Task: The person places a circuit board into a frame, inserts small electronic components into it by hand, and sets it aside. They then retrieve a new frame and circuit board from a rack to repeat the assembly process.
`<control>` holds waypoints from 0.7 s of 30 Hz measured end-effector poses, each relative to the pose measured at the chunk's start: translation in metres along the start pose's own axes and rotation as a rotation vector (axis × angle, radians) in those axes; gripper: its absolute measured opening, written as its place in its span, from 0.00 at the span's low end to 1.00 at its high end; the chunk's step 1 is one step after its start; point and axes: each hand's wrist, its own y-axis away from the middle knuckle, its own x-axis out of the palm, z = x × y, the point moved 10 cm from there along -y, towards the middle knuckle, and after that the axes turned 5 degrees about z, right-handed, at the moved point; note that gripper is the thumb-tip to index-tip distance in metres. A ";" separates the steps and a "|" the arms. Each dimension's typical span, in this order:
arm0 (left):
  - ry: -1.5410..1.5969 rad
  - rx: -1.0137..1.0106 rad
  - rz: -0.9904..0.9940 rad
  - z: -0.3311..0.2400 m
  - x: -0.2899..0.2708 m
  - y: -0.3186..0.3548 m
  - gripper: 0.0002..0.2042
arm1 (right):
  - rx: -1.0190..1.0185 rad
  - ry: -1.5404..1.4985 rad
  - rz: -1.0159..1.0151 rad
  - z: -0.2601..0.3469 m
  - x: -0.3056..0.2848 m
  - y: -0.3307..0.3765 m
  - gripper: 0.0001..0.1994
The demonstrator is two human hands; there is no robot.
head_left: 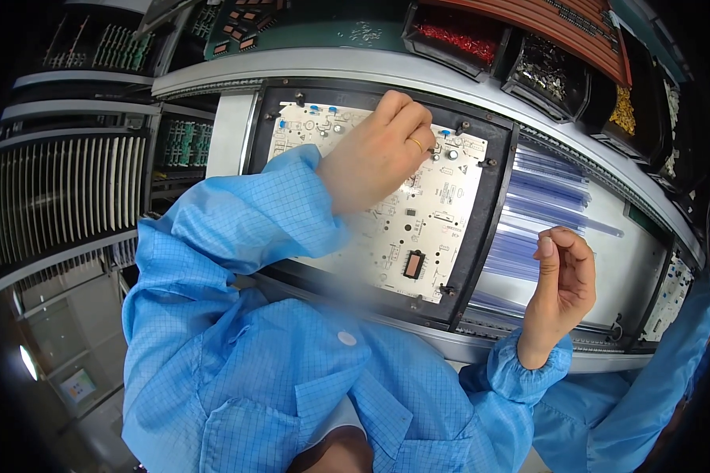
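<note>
A white circuit board (pixel 457 197) lies in a black frame (pixel 489 229) on the line before me. My left hand (pixel 383 150) reaches over its upper middle, fingers pinched and pointing at the surface; whatever sits between the fingertips is hidden. Small blue disc-shaped parts (pixel 314 109) stand along the far edge, and a round capacitor (pixel 453 155) is just right of that hand. Near the board's lower right is a black chip (pixel 415 264) with a copper-coloured top. To the right, my right hand (pixel 564 284) is raised above transparent plastic tubes (pixel 528 205), thumb against curled fingers; I cannot make out anything in them.
Beyond the rail (pixel 355 69) are black bins of red parts (pixel 457 43), silvery parts (pixel 548 75) and yellow parts (pixel 622 110). Several chips (pixel 241 31) lie on a green surface. Racks of boards (pixel 67 185) stand left. Another person's blue sleeve (pixel 663 378) is at lower right.
</note>
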 end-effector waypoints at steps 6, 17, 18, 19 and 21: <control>0.003 0.028 -0.025 -0.001 0.001 0.000 0.09 | 0.006 0.003 -0.008 -0.003 0.001 0.000 0.06; 0.007 0.010 0.012 -0.002 0.003 -0.003 0.08 | 0.010 0.025 -0.013 -0.004 0.001 0.000 0.05; 0.035 -0.043 0.048 0.001 0.007 -0.002 0.07 | 0.009 0.021 -0.012 -0.003 0.001 0.000 0.06; 0.036 -0.044 0.048 0.001 0.007 -0.002 0.07 | 0.007 0.018 -0.012 -0.003 0.002 -0.001 0.06; 0.031 -0.008 0.049 -0.002 0.007 -0.002 0.06 | 0.008 0.024 -0.019 -0.003 0.001 0.000 0.06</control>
